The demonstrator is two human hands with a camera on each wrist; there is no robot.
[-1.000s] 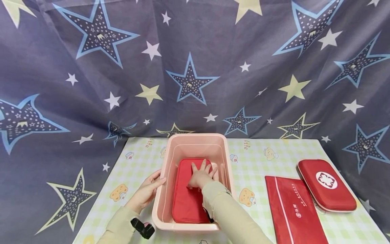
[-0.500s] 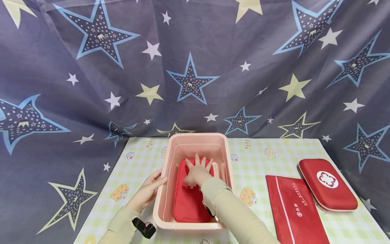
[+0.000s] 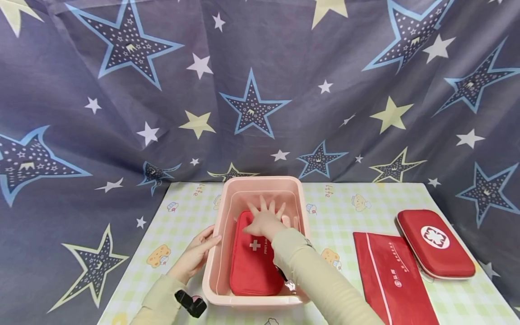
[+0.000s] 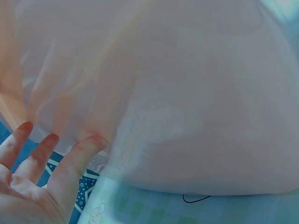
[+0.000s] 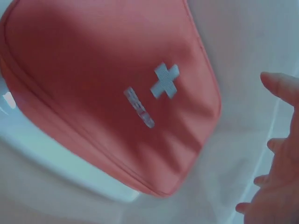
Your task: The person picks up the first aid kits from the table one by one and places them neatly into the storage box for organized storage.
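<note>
A red first aid pouch [image 3: 253,271], marked with a white cross, lies flat inside a pink plastic basin [image 3: 211,275]. My right hand [image 3: 266,221] is over the pouch's far end, fingers straight and spread, holding nothing. In the right wrist view, that hand [image 5: 278,163] shows at the right edge, apart from the pouch [image 5: 107,84] in that picture. My left hand [image 3: 197,253] holds the basin's left rim, thumb on top and fingers against the outside. The left wrist view shows its fingertips at the basin's outer wall [image 4: 201,116].
On the right of the checked tablecloth [image 3: 337,216] lies a flat red sleeve [image 3: 394,275] with a white stripe. A red hard case [image 3: 436,246] with a white round emblem overlaps its corner. A starry curtain [image 3: 252,149] hangs behind the table.
My right hand has slid forward along the pouch toward its far end, its fingers still spread, uncovering the white cross and lettering. The left hand and the basin have stayed put.
</note>
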